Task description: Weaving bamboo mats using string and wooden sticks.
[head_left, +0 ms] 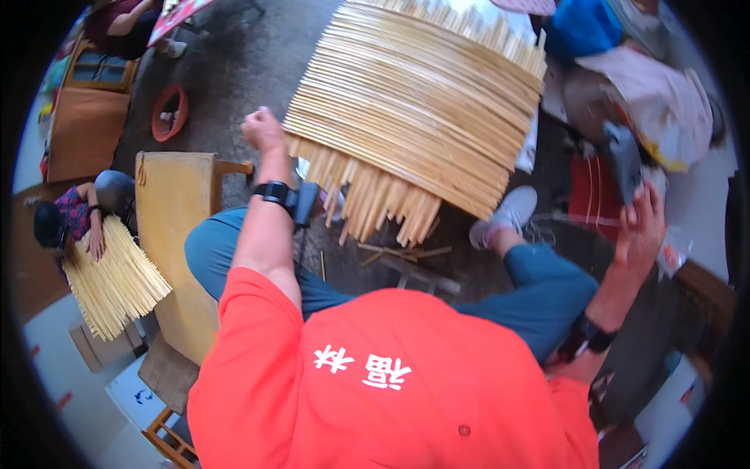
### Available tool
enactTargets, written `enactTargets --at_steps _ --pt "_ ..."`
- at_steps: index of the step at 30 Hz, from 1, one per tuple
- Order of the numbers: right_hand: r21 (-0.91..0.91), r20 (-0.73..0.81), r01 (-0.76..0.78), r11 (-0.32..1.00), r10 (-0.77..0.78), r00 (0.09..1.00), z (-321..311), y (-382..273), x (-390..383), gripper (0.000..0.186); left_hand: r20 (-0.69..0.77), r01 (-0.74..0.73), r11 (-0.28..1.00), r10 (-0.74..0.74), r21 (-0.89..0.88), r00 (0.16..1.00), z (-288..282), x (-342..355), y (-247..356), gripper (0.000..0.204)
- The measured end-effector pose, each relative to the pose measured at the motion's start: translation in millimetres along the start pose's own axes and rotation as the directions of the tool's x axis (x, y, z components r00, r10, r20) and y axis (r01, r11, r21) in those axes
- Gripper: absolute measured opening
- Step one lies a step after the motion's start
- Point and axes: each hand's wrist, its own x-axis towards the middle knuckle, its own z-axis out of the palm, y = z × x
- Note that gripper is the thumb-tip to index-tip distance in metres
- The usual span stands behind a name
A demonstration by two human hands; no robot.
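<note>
A mat of pale wooden slats [414, 102] laid side by side spreads out before me, with a thin thread slanting across it. Beneath its near edge, more loose slats [383, 199] stick out toward my legs. My left hand [264, 130] is closed beside the mat's left edge; whatever it holds, if anything, is hidden. Out to the right, away from the mat, my right hand [642, 227] is raised with its fingers bent together. A thin white string [574, 218] runs from near my shoe to this hand and seems pinched in it.
Left of me is a wooden bench [176, 234]; beyond it a person handles a bundle of slats [117, 273]. A red basket [169, 113] sits on the floor. Cloth-covered things [648, 94] crowd the right. Short offcuts [402, 253] lie between my feet.
</note>
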Motion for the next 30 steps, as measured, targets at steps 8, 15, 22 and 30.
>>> enactTargets --at_steps 8,15,22,30 --pt "0.083 0.038 0.055 0.995 -0.058 0.998 -8 2 -6 0.024 0.337 -0.344 0.928 0.373 -0.143 0.864 -55 -64 5 0.044" --pt "0.094 0.004 0.039 0.995 -0.040 0.999 -12 4 -8 0.020 0.651 -0.871 0.315 0.759 -0.376 -0.007 -85 -242 73 0.093" --pt "0.115 0.046 0.040 0.993 -0.045 0.998 -18 2 -13 0.022 0.728 -0.919 0.290 0.685 -0.268 0.004 -87 -255 76 0.093" --pt "0.183 0.077 0.091 0.979 -0.106 0.991 -23 2 -16 0.019 0.785 -0.893 0.415 0.606 -0.173 0.130 -93 -276 89 0.101"
